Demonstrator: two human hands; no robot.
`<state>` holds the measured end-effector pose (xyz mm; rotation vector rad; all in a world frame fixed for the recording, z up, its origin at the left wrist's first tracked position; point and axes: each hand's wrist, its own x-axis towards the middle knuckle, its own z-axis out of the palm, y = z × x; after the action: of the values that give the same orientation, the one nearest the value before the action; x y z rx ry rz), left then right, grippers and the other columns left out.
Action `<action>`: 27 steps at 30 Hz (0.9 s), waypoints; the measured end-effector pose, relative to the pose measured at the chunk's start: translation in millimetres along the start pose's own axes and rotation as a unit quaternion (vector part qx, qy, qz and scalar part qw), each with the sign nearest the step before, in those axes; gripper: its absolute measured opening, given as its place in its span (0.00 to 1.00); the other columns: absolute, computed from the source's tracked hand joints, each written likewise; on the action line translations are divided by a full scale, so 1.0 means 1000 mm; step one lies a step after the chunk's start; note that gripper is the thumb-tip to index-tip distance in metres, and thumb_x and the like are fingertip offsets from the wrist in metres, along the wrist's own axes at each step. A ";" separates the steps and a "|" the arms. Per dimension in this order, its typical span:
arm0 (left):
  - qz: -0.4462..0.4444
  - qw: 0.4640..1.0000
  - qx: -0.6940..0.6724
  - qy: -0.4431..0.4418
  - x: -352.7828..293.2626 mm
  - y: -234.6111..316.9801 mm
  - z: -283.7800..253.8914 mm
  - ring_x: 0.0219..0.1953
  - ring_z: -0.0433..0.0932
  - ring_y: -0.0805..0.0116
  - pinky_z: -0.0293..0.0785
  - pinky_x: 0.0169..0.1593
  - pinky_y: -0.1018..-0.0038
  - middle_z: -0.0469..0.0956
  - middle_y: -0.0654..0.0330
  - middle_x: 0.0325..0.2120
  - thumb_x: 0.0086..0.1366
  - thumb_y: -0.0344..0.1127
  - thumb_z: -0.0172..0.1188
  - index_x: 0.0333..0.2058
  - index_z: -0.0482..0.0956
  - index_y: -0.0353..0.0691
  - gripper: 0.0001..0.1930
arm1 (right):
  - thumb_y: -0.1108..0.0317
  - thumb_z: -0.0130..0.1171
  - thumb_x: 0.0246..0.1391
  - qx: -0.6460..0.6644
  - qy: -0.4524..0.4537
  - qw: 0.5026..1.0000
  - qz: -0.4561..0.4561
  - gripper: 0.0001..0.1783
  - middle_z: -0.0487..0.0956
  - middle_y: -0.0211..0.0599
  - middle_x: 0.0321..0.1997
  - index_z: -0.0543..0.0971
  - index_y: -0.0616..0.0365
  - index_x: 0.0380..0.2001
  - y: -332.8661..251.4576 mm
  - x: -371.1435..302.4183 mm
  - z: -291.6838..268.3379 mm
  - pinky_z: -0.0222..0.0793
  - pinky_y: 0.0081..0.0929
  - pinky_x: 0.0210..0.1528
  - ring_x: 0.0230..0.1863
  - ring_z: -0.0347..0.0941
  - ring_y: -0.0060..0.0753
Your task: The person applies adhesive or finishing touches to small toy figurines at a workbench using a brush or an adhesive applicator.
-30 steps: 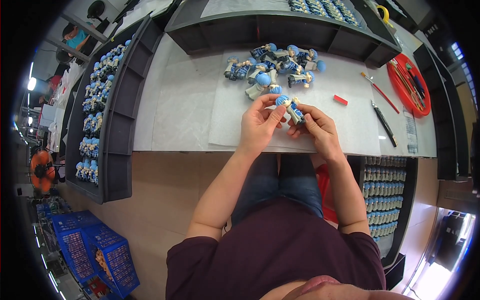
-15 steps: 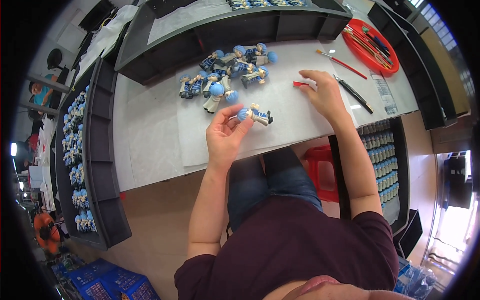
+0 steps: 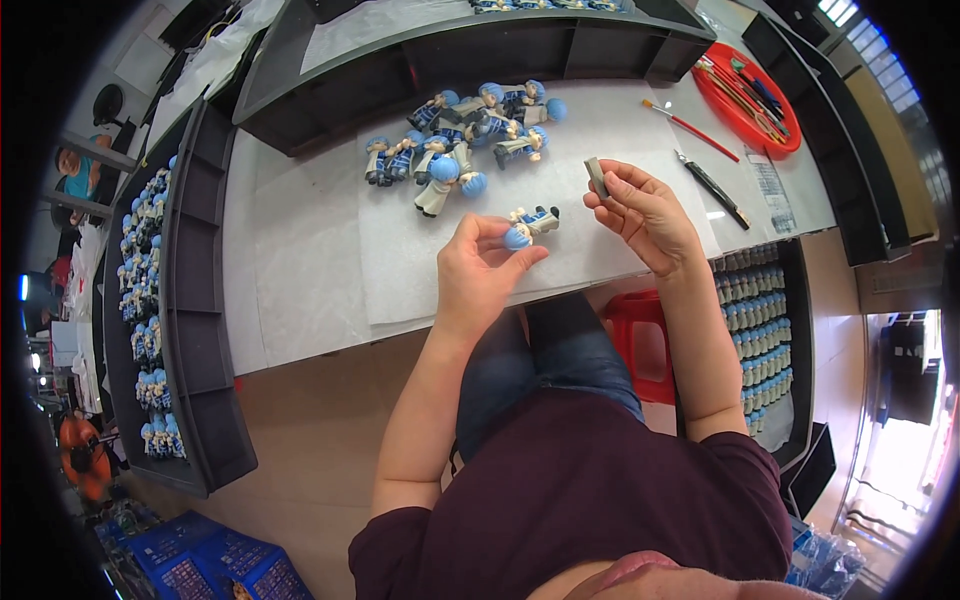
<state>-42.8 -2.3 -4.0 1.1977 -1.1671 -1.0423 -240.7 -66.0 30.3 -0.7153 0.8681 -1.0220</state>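
My left hand [image 3: 472, 272] pinches a small figurine [image 3: 517, 238] by its blue-haired head, between thumb and fingers. The figurine lies tilted just above the white sheet [image 3: 410, 275], its dark feet toward the far right. To its right, my right hand [image 3: 650, 218] is closed on a small flat grey block [image 3: 597, 177], gripped by thumb and fingertips and raised off the table. What the block is made of I cannot make out. Beyond my left hand lies a loose heap of similar blue-haired figurines [image 3: 444, 168] in white and blue outfits.
A black tray [image 3: 480, 68] stands behind the heap. Another black tray [image 3: 207, 365] with figurines is at left; rows of figurines [image 3: 762, 340] fill one below the table's right. A red-handled brush [image 3: 705, 141], a black pen-shaped tool [image 3: 715, 190] and a red dish [image 3: 795, 142] of tools lie right.
My left hand has shifted slightly right and turned the figurine, so its head now points nearer me. My right hand has turned over, and the block shows its grey side instead of red.
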 end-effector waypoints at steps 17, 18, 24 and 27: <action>0.050 0.997 0.042 -0.041 -0.002 -0.002 -0.001 0.33 0.75 0.78 0.74 0.37 0.81 0.74 0.60 0.29 0.45 0.24 0.69 0.28 0.68 0.35 0.16 | 0.79 0.60 0.46 -0.201 0.072 0.937 -0.277 0.09 0.78 0.33 0.28 0.77 0.64 0.33 0.060 -0.017 0.039 0.68 0.16 0.33 0.28 0.73 0.18; 0.049 0.997 0.043 -0.043 -0.003 -0.002 -0.001 0.33 0.75 0.78 0.74 0.37 0.81 0.74 0.60 0.29 0.45 0.24 0.69 0.28 0.68 0.35 0.16 | 0.79 0.60 0.46 -0.200 0.074 0.937 -0.276 0.09 0.78 0.33 0.28 0.77 0.64 0.33 0.062 -0.018 0.042 0.68 0.16 0.33 0.28 0.73 0.18; 0.087 0.993 0.074 -0.038 -0.002 -0.004 0.001 0.32 0.75 0.77 0.74 0.36 0.80 0.74 0.59 0.29 0.45 0.23 0.69 0.27 0.69 0.34 0.15 | 0.81 0.58 0.45 -0.432 0.088 0.795 -0.417 0.07 0.75 0.34 0.24 0.73 0.62 0.30 0.064 -0.018 0.046 0.67 0.21 0.29 0.24 0.72 0.23; 0.085 0.994 0.056 -0.036 -0.002 -0.004 0.001 0.32 0.74 0.77 0.74 0.37 0.80 0.74 0.59 0.29 0.45 0.22 0.68 0.27 0.69 0.34 0.15 | 0.82 0.57 0.45 -0.411 0.113 0.802 -0.419 0.08 0.74 0.36 0.24 0.71 0.61 0.29 0.060 -0.016 0.045 0.67 0.22 0.27 0.23 0.72 0.26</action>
<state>-44.0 -0.8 -8.2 1.1337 -1.3748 -0.9084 -180.3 -25.1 5.9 -1.8643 1.2588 -1.5289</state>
